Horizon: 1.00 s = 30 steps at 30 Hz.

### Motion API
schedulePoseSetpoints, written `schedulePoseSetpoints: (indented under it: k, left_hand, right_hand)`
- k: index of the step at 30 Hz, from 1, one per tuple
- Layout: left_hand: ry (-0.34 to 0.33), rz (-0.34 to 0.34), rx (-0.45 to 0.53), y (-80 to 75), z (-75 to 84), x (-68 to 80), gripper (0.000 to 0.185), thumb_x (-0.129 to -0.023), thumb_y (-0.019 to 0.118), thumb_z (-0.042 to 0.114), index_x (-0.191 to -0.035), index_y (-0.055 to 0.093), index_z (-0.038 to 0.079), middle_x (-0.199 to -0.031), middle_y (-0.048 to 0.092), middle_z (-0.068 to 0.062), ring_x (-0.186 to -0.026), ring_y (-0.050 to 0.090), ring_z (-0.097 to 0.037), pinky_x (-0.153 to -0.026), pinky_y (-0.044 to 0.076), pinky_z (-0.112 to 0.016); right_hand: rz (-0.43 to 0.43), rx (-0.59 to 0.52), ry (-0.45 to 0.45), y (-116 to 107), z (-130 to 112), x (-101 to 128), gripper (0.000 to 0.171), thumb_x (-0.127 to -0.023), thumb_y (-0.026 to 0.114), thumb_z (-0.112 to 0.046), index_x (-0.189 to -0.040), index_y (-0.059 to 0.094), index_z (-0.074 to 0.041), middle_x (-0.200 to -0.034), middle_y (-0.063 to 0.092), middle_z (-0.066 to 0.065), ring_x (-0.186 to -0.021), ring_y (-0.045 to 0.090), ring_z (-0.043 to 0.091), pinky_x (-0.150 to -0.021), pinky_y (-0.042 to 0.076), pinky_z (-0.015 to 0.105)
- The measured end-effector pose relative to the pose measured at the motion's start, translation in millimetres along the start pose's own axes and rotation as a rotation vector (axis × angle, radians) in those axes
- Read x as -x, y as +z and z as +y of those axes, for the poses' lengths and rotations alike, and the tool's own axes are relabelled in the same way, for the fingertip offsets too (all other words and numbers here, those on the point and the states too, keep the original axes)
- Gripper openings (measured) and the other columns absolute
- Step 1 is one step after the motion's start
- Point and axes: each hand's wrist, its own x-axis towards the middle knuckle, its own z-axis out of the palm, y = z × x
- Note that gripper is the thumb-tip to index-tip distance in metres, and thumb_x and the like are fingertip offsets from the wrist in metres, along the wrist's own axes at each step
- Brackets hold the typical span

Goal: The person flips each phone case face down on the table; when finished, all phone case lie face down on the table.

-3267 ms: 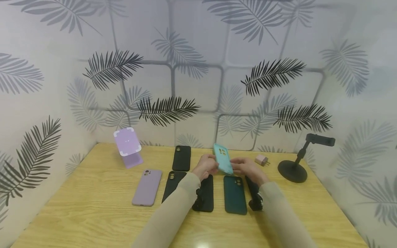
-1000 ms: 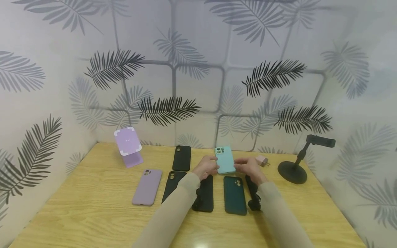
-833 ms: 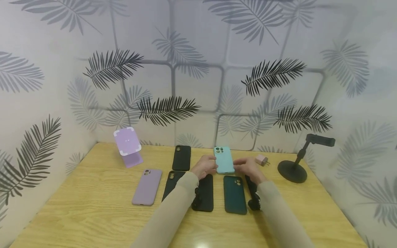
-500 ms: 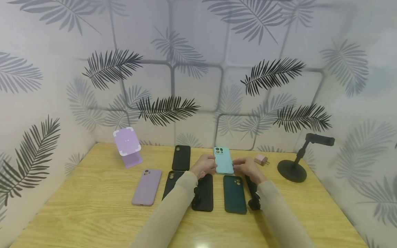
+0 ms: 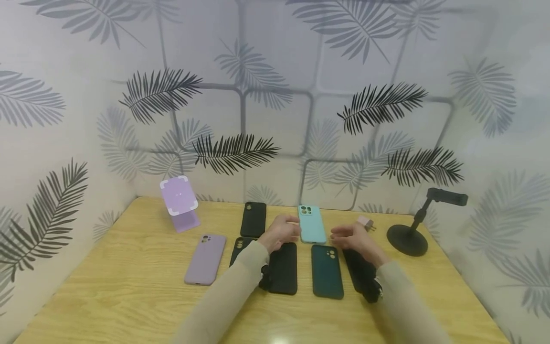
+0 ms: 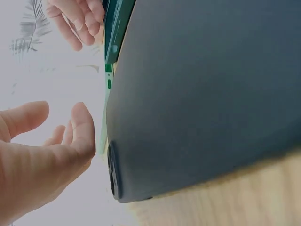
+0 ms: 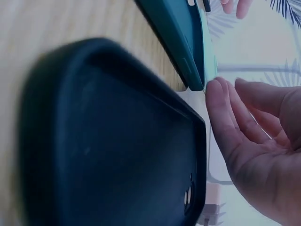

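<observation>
A turquoise phone case lies flat on the table, camera cutouts toward the wall. Close to its left edge hovers my left hand; its loosely bent fingers hold nothing in the left wrist view. My right hand stands a small gap off the case's right edge, and the right wrist view shows thumb and fingers relaxed around nothing. Under my left wrist lies a black phone case. A dark green phone case sits nearer me than the turquoise one. Another black case lies below my right hand, partly hidden in the head view.
To the left lie a lilac phone case and two black cases, one farther back and one partly covered by my left arm. A purple stand, a pink charger plug and a black phone stand stand toward the wall.
The turquoise case, earlier held tilted up between both hands, now lies flat on the table. Both hands have let go; the right hand has drawn away to the right.
</observation>
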Motion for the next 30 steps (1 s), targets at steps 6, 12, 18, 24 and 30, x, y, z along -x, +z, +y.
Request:
schedulePoseSetpoints:
  k: [6, 12, 18, 24, 30]
  left_hand:
    - [0.036, -0.110, 0.012, 4.7, -1.7, 14.4, 0.048, -0.090, 0.059, -0.002, -0.137, 0.050, -0.004, -0.119, 0.058, -0.016, -0.102, 0.060, -0.026, -0.098, 0.053, -0.044]
    - [0.036, -0.235, -0.016, 8.9, 1.1, 30.5, 0.047, -0.093, 0.056, -0.006, -0.139, 0.047, -0.006, -0.135, 0.050, -0.026, -0.119, 0.058, -0.035, -0.100, 0.051, -0.048]
    - [0.016, -0.298, -0.043, 8.9, 0.5, 41.3, 0.046, -0.094, 0.055, -0.007, -0.139, 0.047, -0.005, -0.137, 0.051, -0.028, -0.122, 0.056, -0.040, -0.100, 0.051, -0.048]
    - [0.004, -0.341, -0.072, 10.3, -4.4, 49.4, 0.050, -0.092, 0.055, -0.010, -0.140, 0.047, -0.005, -0.137, 0.050, -0.029, -0.123, 0.056, -0.040, -0.100, 0.051, -0.047]
    - [0.015, -0.363, -0.117, 14.4, -7.8, 54.9, 0.050, -0.091, 0.057, -0.007, -0.140, 0.046, -0.007, -0.136, 0.051, -0.030, -0.120, 0.058, -0.040, -0.098, 0.053, -0.047]
  right_hand:
    - [-0.086, 0.057, -0.006, 2, -8, 18, 0.039, -0.093, 0.063, -0.001, -0.127, 0.054, 0.015, -0.120, 0.063, 0.032, -0.100, 0.069, 0.029, -0.082, 0.060, 0.039]
    - [-0.094, 0.069, -0.006, 4, -15, 35, 0.036, -0.091, 0.062, 0.004, -0.123, 0.054, 0.019, -0.115, 0.063, 0.034, -0.097, 0.069, 0.032, -0.082, 0.060, 0.041]
    - [-0.165, 0.094, 0.015, 2, -16, 50, 0.038, -0.090, 0.063, 0.002, -0.124, 0.056, 0.017, -0.118, 0.063, 0.033, -0.103, 0.067, 0.032, -0.083, 0.060, 0.040]
    - [-0.225, 0.078, 0.037, 1, -17, 60, 0.042, -0.090, 0.065, -0.001, -0.127, 0.054, 0.017, -0.122, 0.061, 0.033, -0.104, 0.068, 0.032, -0.085, 0.060, 0.039]
    - [-0.242, 0.097, 0.048, 5, -22, 66, 0.046, -0.089, 0.069, -0.007, -0.127, 0.056, 0.015, -0.123, 0.062, 0.031, -0.101, 0.070, 0.029, -0.084, 0.060, 0.038]
